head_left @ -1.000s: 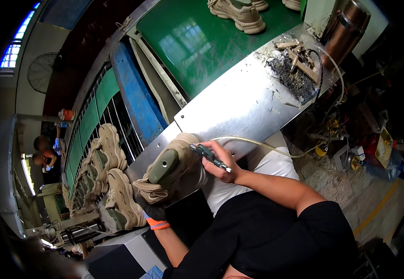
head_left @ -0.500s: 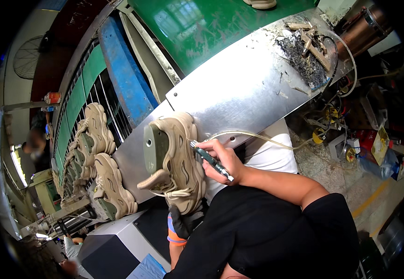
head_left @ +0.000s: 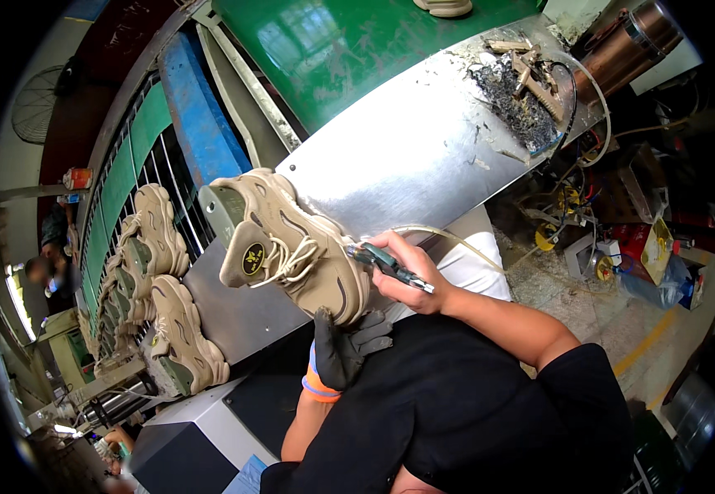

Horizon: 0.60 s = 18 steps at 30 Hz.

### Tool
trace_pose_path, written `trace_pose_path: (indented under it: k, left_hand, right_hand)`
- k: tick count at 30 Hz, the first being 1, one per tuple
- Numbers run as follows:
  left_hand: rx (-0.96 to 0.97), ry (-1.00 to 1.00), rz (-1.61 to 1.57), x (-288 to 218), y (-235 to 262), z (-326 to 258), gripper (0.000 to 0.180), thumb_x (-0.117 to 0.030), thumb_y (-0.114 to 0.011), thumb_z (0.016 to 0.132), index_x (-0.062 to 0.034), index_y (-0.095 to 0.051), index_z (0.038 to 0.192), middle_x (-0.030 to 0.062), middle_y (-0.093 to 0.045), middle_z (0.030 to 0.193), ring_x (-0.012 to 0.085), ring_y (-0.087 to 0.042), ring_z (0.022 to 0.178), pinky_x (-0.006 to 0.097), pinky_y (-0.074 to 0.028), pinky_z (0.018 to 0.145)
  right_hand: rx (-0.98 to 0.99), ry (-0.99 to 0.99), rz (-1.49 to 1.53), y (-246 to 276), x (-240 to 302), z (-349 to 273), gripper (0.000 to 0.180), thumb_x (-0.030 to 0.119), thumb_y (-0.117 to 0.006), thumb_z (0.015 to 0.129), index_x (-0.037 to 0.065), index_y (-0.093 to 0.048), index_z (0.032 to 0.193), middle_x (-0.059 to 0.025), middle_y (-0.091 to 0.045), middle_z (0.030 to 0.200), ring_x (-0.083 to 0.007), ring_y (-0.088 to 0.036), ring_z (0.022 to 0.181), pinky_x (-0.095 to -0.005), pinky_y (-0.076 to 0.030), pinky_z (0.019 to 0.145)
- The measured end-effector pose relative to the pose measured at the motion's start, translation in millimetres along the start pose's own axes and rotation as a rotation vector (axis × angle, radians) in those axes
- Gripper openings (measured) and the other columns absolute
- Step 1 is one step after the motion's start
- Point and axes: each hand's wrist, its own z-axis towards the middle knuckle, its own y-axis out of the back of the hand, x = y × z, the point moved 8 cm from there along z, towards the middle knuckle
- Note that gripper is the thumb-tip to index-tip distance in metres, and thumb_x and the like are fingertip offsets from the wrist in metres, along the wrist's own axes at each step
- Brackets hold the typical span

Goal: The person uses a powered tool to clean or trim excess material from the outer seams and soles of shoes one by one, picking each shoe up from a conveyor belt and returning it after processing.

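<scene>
Head view shows a tan, cream-laced, chunky-soled sneaker [head_left: 312, 247].

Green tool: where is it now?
Head view, right of centre: the tool is in the right hand, tip beside the tan shoe above the gloved left hand.

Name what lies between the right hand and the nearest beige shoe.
In the head view, a dark green tool, gripped by the right hand, one end close to the shoe.

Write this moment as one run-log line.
left hand: gloved, touching toe of tan shoe | right hand: bare, holding green pen-like tool | tool tip: beside sole | left: more tan shoes
</scene>
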Motion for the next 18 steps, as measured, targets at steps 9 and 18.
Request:
trace_pose_path:
  k: [9,18]
  left_hand:
    - [0.100,0.069,0.088,6.0,-37.4,27.1,0.091,-0.075,-0.037,0.088,0.0005,-0.041,0.138,0.0190,-0.059,0.122,0.0307,-0.062,0.108,0.043,-0.053,0.089]
    - [0.277,0.037,0.042,-15.4,-88.6,53.0,0.086,-0.072,-0.031,0.092,-0.0016,-0.039,0.140,0.0154,-0.057,0.128,0.0257,-0.059,0.114,0.041,-0.049,0.096]
  right_hand:
    - [0.058,-0.204,0.077,21.2,20.2,-20.0,0.035,0.011,-0.056,0.086,0.003,-0.047,0.118,-0.0008,-0.055,0.064,-0.0065,-0.050,0.053,-0.0256,-0.040,0.050]
    - [-0.031,-0.182,-0.128,28.4,53.4,-18.2,0.036,0.007,-0.055,0.084,0.000,-0.047,0.119,0.0000,-0.052,0.065,-0.0062,-0.047,0.052,-0.0245,-0.038,0.050]
